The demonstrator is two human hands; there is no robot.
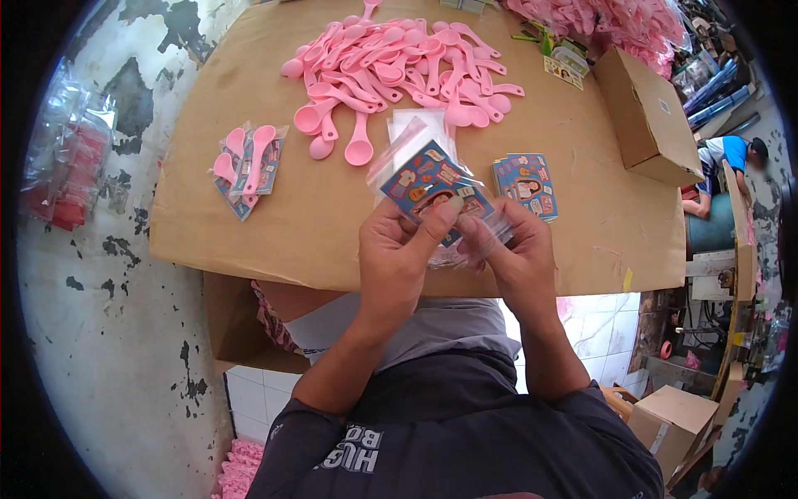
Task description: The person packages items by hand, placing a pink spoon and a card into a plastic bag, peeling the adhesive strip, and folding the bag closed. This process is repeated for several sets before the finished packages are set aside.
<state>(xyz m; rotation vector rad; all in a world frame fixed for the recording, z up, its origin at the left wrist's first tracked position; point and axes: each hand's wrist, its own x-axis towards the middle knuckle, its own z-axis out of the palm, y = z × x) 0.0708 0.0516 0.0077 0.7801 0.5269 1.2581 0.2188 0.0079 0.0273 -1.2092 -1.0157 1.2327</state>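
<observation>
Over the front of the table, my left hand (399, 249) and my right hand (515, 249) both pinch a clear plastic bag (496, 218) with a blue printed card (428, 176) in it. My left thumb lies across the card's face, and my right fingers grip the bag's near end. Beneath them are white and clear bags (420, 116), partly hidden. To the right of my hands sits a stack of blue cards (528, 185). A heap of pink spoons (391, 62) lies beyond. At the left, several pink spoons (260, 154) rest with blue cards in clear bags.
A cardboard box (644, 116) stands at the table's right, near a large pile of pink pieces (611, 29). Brown cardboard (191, 224) covers the tabletop. Plastic packs (75, 150) hang on the left wall. Another person (723, 162) is at the far right.
</observation>
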